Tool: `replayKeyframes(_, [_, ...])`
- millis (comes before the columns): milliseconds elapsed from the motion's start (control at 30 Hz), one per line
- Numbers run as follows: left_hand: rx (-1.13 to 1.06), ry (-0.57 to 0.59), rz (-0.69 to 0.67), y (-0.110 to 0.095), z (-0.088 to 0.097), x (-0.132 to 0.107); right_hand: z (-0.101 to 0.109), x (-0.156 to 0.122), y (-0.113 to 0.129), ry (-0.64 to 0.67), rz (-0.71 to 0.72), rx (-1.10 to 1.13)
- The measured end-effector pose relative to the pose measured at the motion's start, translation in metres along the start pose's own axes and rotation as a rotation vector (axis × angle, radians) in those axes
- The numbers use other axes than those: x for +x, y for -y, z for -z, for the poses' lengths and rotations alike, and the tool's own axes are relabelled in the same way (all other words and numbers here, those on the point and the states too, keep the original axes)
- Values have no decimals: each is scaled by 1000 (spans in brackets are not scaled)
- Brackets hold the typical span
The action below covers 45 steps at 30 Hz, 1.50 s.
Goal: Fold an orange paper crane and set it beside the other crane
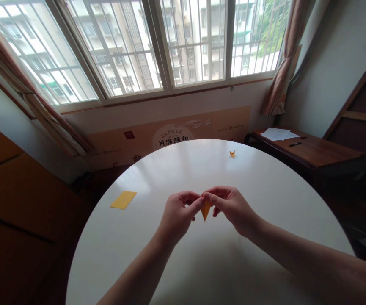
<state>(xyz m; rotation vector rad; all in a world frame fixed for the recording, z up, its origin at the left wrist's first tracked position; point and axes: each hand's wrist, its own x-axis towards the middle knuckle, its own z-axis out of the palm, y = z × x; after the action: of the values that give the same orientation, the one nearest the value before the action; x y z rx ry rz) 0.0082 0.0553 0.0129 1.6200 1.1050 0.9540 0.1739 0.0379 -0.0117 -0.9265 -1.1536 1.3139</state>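
Between my two hands is a small piece of folded orange-yellow paper (205,210), its narrow point facing down toward me. My left hand (180,212) pinches its upper left side between thumb and fingers. On the upper right side, my right hand (232,206) pinches it the same way, and the two thumbs nearly meet. The fingertips cover the top of the paper. Farther back on the table sits a small folded orange paper figure (232,153) with two raised tips. Off to the left lies a flat yellow sheet or stack of paper (123,200).
A round white table (113,254) is under my hands. Behind it a printed cardboard panel (202,123) leans below the barred window (195,42). At the right, a low wooden table (322,150) bears white papers (278,134) and a dark pen-like object (295,144).
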Motion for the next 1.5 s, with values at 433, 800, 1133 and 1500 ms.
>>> replayKeyframes(433, [-50,-34,10,-3,3,0,1,-1,-2,37,15,-88])
replayKeyframes(800, [22,-103,-54,-5,2,-2,-2,-5,2,63,150,-358])
replayKeyframes(1133, [-127,-229,-48,-3,0,-2,0,-2,-1,90,90,-264])
replayKeyframes(1500, [-220,-267,-99,-2,-5,-3,-2,-2,-6,55,38,-90])
